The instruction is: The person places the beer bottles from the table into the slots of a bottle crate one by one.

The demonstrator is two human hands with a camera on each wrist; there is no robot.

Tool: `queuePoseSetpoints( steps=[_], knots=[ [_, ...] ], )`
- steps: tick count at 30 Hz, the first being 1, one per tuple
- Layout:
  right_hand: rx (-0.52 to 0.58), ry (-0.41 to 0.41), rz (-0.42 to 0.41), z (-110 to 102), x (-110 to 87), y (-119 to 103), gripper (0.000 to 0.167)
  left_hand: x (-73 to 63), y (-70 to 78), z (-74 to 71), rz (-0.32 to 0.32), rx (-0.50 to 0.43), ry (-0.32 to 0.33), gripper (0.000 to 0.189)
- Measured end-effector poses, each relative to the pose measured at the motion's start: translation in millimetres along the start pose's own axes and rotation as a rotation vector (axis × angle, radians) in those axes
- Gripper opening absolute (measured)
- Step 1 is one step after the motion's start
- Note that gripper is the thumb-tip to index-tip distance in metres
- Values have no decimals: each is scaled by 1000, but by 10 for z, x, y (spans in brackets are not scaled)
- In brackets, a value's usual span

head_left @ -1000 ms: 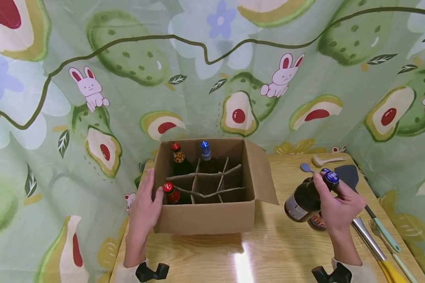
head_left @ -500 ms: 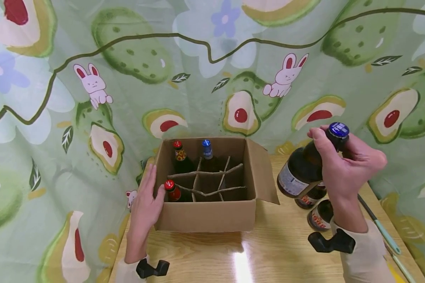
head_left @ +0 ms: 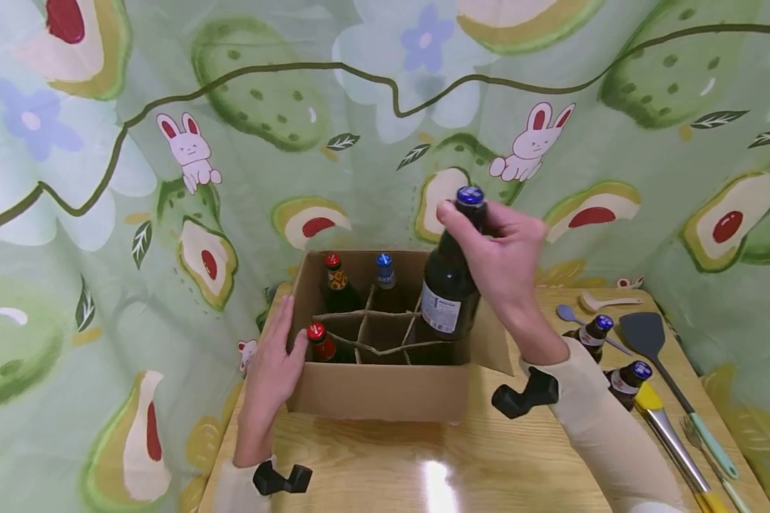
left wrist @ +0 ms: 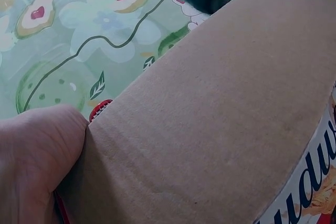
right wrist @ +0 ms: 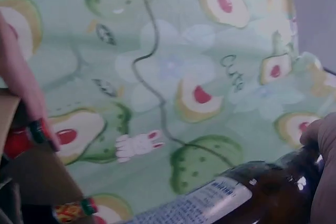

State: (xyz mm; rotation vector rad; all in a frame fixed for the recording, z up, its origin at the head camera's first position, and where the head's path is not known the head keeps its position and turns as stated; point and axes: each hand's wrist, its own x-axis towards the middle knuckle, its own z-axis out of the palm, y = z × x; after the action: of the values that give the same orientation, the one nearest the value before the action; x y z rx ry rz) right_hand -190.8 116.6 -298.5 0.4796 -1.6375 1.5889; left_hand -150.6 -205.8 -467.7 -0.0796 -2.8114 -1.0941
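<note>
My right hand [head_left: 500,253] grips a dark brown beer bottle [head_left: 449,292] by its neck, under the blue cap. The bottle stands nearly upright over the back right compartment of the cardboard box [head_left: 378,392], its lower end overlapping the dividers. My left hand [head_left: 276,363] rests along the box's left wall with fingers straight and the thumb at the front left corner. Inside the box are a red-capped bottle [head_left: 336,278] at the back left, a blue-capped bottle [head_left: 386,274] at the back middle and another red-capped bottle [head_left: 321,340] at the front left.
Two blue-capped bottles, one nearer the box [head_left: 590,335] and one further forward [head_left: 627,381], stand on the wooden table [head_left: 488,456] at right. Beyond them lie a spatula [head_left: 644,335], a yellow-ended brush [head_left: 674,434], a fork and spoons. The box's right flap [head_left: 493,335] hangs outward. A patterned cloth hangs behind.
My right hand has lifted the bottle from the table's right side and carried it left over the box, turning it more upright. My left hand stays at the box's left wall.
</note>
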Motion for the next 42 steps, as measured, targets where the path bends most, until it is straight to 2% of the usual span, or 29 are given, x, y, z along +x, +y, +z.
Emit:
queuePoseSetpoints(
  steps=[2,7,10,14,21,25,29,35,42],
  knots=[
    [-75,-102,71,82,-29,86,20,16,12,6,5,-3,1,65],
    [-172,-262,221,219,-64,260,33,44,29,9,19,3,7,65],
    [-157,-358,321,286,-92,390,36,44,31,2,14,7,8,66],
    [-124,-431,419,386,-180,600,37,34,28,0,-2,-2,8,66],
    [-184,-495,419,542,-335,868,51,38,30,2,-10,-18,4,66],
    [-203,-530,437,605,-396,937,55,41,21,4,-11,-25,6,66],
    [-269,-605,469,638,-464,971,59,32,21,6,-9,-28,7,67],
    [-429,-765,478,661,-520,946,53,30,22,0,-6,-16,5,65],
    [-462,-933,604,637,-599,985,36,26,14,-17,-14,-14,-7,65]
  ],
)
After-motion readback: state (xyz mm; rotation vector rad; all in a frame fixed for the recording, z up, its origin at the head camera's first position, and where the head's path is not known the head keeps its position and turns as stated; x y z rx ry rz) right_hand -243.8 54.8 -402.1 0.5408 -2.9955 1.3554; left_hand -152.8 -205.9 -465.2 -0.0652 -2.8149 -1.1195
